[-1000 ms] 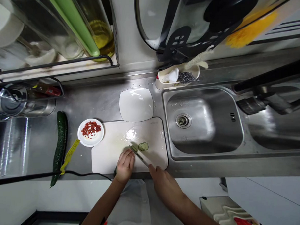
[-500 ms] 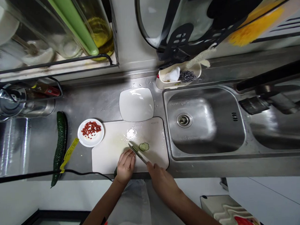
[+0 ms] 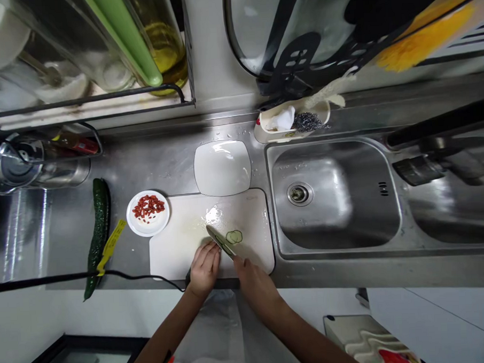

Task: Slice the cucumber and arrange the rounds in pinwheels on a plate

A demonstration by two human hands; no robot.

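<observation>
My right hand (image 3: 255,284) is closed round the handle of a kitchen knife (image 3: 219,239), its blade pointing up and left over the white cutting board (image 3: 173,248). My left hand (image 3: 204,265) is curled on a cucumber (image 3: 187,278); only a dark green end shows at the wrist, the rest being under my fingers. The blade lies right beside my left fingertips. A few thin cucumber slices (image 3: 233,236) overlap on the board, just right of the blade. Behind the board's back edge sits a white square plate (image 3: 223,169).
A whole cucumber (image 3: 99,236) lies at the left with a yellow tag (image 3: 111,246) near it. A small plate of red berries (image 3: 147,213) touches the board's left corner. A black cable (image 3: 121,274) crosses in front; the sink (image 3: 335,199) is at the right.
The knife and my right hand have shifted slightly left and up, with the blade tilted a little differently by my left fingers. The whole view has drifted slightly. My left hand keeps its hold.
</observation>
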